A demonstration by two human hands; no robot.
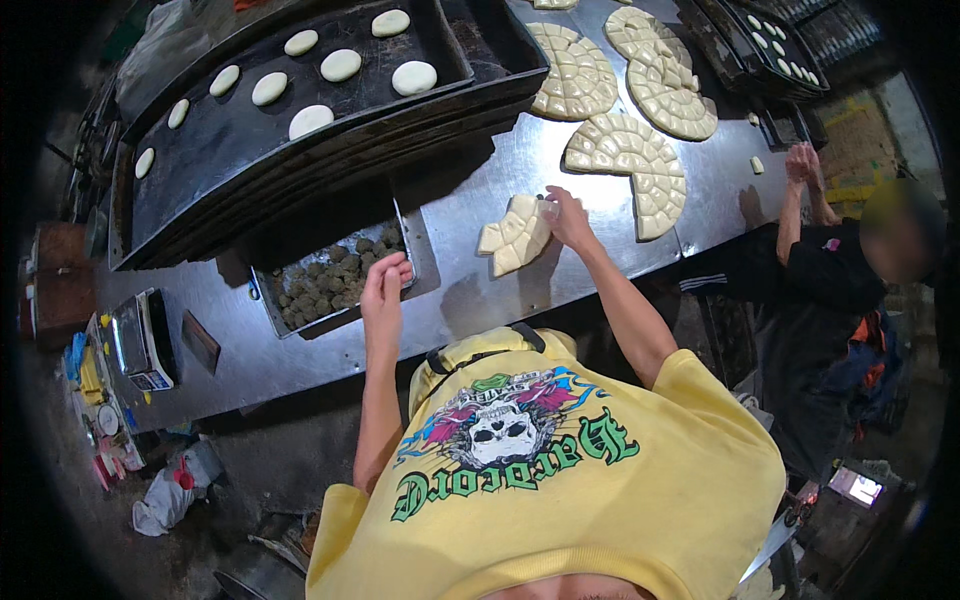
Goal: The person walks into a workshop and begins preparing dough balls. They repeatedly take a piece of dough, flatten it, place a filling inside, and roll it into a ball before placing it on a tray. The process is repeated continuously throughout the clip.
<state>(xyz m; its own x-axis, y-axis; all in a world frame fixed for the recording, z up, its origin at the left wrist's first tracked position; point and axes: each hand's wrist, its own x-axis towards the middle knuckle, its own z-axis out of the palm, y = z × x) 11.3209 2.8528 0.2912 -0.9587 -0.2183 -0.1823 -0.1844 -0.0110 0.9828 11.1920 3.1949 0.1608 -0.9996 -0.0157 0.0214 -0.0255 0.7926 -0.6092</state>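
Observation:
My right hand [567, 218] pinches a small pale dough piece [548, 209] at the edge of a small slab of scored dough [515, 240] on the metal table. My left hand [384, 285] is raised beside a metal tray [416, 262] of dark brownish filling balls [335, 280]. Its fingers are curled together, and whatever may be in them is hidden. Farther off lie larger scored dough rounds: a partly used one [640, 165], and a whole one [572, 72] behind it.
Stacked black baking trays [330, 125] at the left overhang the filling tray; the top one bears flat dough discs [270, 88]. A scale [142, 340] stands at the table's left end. On the right, a co-worker in black [830, 290] has hands near another tray [785, 125].

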